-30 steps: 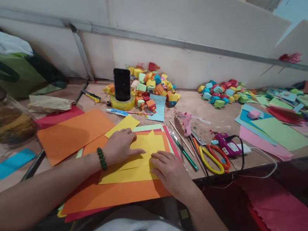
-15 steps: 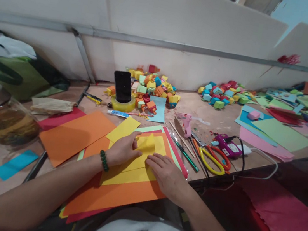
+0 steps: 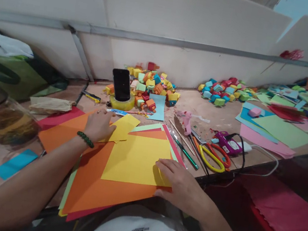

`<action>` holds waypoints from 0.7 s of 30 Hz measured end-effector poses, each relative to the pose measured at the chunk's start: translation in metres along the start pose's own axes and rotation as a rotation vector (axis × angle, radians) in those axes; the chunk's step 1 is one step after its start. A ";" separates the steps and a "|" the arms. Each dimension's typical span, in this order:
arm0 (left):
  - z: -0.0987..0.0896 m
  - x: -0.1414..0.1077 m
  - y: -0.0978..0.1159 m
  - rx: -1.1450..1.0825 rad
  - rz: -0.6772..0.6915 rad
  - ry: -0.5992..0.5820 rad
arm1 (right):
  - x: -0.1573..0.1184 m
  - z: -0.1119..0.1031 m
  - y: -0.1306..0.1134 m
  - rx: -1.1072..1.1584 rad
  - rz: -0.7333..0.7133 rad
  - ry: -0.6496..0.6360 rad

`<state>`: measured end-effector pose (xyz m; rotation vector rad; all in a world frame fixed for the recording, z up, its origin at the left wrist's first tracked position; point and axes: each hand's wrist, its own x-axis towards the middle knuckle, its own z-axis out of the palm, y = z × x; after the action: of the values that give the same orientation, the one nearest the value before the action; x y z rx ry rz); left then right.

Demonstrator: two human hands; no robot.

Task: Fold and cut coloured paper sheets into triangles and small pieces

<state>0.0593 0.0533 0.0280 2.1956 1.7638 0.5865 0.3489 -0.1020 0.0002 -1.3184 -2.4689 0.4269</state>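
"So, what's hidden?"

"From my end, the left hand (image 3: pixel 99 125) covers part of the small yellow piece (image 3: pixel 125 127); I can't tell whether it grips it. The right hand (image 3: pixel 179 183) lies loose, fingers spread, on the near right of the big yellow sheet (image 3: pixel 136 160), between both hands."

"Around them?"

"Scissors (image 3: pixel 210 161) and a slim green tool (image 3: pixel 187 155) beyond my right, a phone (image 3: pixel 121 84) beyond my left. Farther left, a glass jug (image 3: pixel 7 128) is cut off."
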 end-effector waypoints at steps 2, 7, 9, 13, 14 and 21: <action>0.009 -0.012 0.011 0.026 0.125 0.021 | -0.002 0.000 -0.003 -0.010 -0.039 0.013; 0.034 -0.068 0.061 0.035 0.592 -0.257 | -0.003 0.001 -0.007 -0.117 -0.097 0.040; 0.037 -0.086 0.078 0.068 0.639 -0.338 | -0.003 0.001 -0.006 -0.171 -0.096 0.040; 0.029 -0.099 0.093 0.084 0.582 -0.431 | -0.006 -0.007 0.003 -0.089 -0.061 0.050; 0.026 -0.099 0.093 0.071 0.552 -0.452 | -0.007 -0.010 0.007 -0.021 -0.042 0.059; 0.017 -0.078 0.080 -0.243 0.252 -0.559 | 0.009 -0.036 0.033 0.188 0.102 0.156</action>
<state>0.1228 -0.0398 0.0375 2.1442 1.0875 0.1871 0.3832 -0.0730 0.0213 -1.3486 -2.1848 0.5442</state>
